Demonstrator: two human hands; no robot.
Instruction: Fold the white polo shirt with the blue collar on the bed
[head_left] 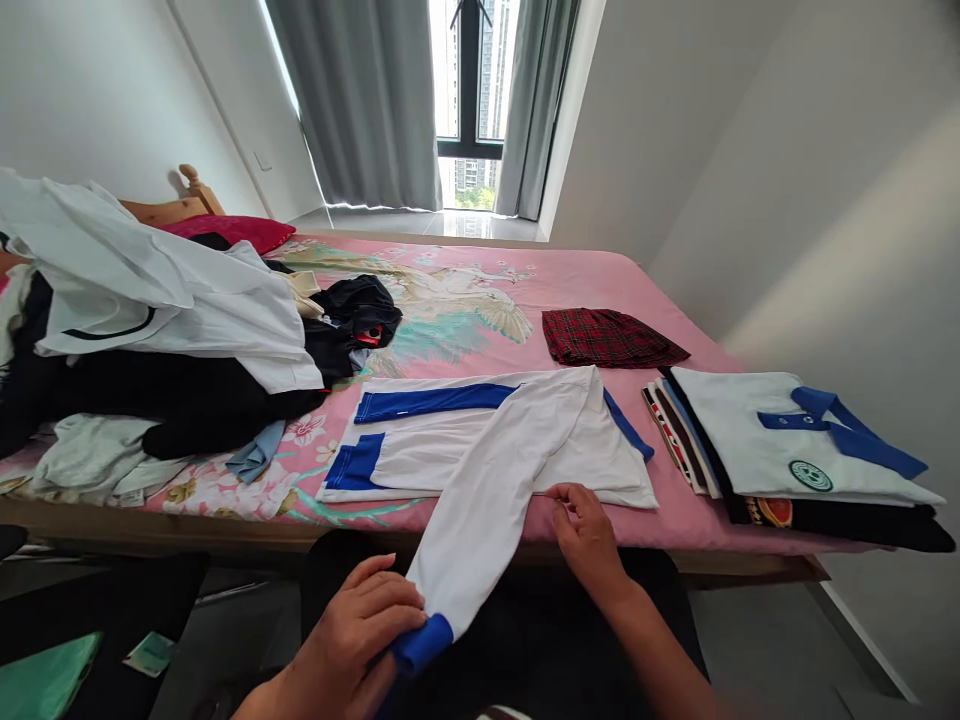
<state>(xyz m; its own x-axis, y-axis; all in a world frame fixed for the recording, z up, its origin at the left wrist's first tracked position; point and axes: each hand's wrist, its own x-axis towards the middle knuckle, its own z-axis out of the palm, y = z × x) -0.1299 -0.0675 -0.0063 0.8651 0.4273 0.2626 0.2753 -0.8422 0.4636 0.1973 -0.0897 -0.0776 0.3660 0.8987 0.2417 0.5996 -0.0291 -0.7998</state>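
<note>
Long-sleeved garment, white with blue trim (480, 450), one: laid lengthwise along the near edge of the bed (465, 255), one sleeve (480, 500) slanting across it and out past the edge. Judged light, soft and limp; likely to crease rather than break, and with little slip. Best holds: the blue cuff (424, 645), which looks thicker than the sleeve cloth, and the near edge of the body; a grip mid-sleeve would probably let the cloth sag.

Left hand (367, 620), one: closed on the sleeve end at the cuff, thumb beneath.

Right hand (589, 535), one: narrow, fingers curled at the garment's near edge; whether cloth is pinched, cannot tell.

Red tartan cloth (607, 338), one: flat, beyond the garment, to the right.

Folded stack (750, 420), one: right end of bed, white collared shirt uppermost.

Loose clothes heap (202, 385), one: left, mixed white and black.
</note>
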